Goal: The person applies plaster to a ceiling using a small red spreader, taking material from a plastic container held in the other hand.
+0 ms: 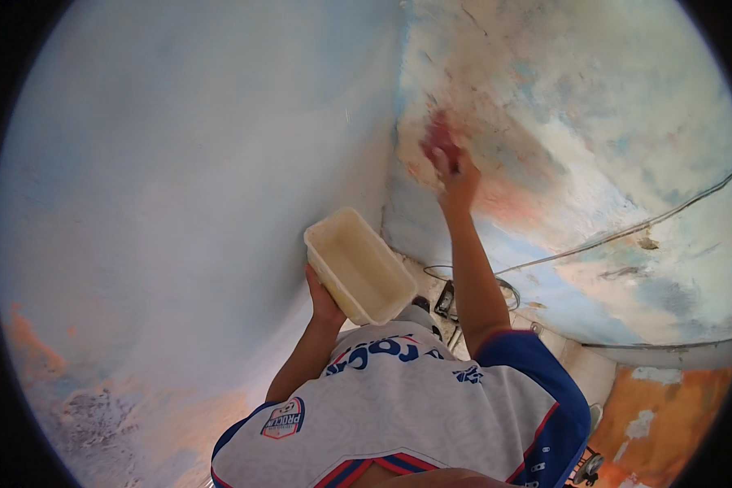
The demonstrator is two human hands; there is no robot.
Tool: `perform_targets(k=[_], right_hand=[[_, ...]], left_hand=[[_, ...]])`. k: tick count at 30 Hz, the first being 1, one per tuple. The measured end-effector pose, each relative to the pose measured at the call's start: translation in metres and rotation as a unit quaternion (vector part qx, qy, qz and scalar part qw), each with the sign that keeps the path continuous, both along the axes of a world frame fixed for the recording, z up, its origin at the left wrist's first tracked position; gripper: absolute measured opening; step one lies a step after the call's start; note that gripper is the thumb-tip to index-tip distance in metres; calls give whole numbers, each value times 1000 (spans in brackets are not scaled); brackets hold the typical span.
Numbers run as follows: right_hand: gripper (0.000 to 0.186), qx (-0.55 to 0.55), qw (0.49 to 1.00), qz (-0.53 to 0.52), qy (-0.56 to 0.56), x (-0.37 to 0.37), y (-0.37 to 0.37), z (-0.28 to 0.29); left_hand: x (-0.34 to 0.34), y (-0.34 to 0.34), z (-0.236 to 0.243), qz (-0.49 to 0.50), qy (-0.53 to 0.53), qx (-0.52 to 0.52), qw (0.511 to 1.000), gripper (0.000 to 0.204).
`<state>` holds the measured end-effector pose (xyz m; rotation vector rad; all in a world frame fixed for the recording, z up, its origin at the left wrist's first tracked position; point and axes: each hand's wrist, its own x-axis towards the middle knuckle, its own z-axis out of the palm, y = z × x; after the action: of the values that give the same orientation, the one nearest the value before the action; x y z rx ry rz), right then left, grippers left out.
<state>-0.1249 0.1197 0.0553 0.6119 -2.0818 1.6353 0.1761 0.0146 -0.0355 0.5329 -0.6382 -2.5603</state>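
Observation:
My left hand [324,299] grips the side of an off-white rectangular plastic tub [364,267], held tilted in front of my waist. Its inside is pale, and I make out no separate thing in it. My right arm reaches up to the wall on the right, close to the corner. In my right hand [459,180] is a dark red object [439,137], smeared by motion, whose kind I cannot make out. It lies at or very near the wall, over a patch stained reddish and brown.
The left wall [195,179] is pale blue-grey, and the right wall [626,154] is patchy and rough. A dark cable [626,233] runs across the right wall. Low in the corner sits a small black device [446,299]. An orange surface [667,427] with whitish patches lies at lower right.

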Motion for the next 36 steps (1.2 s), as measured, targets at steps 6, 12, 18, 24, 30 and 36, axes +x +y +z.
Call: perform_targets(k=[6, 12, 18, 24, 30, 36], right_hand=[[29, 84, 987, -84, 108, -56, -35, -3], [28, -84, 992, -97, 2, 1, 18, 19], [25, 136, 979, -77, 129, -47, -34, 3], [22, -87, 986, -127, -60, -8, 33, 15], [34, 92, 986, -54, 125, -22, -36, -4], [35, 59, 994, -91, 12, -54, -8, 9]], left_hand=[[-17, 0, 18, -39, 18, -4, 999, 80], [-6, 1, 8, 26, 15, -12, 999, 79], [-15, -4, 0, -30, 46, -2, 999, 77], [-5, 1, 19, 20, 17, -8, 1000, 77], [-9, -7, -4, -41, 47, 18, 998, 78], [-4, -4, 7, -22, 24, 20, 999, 79]])
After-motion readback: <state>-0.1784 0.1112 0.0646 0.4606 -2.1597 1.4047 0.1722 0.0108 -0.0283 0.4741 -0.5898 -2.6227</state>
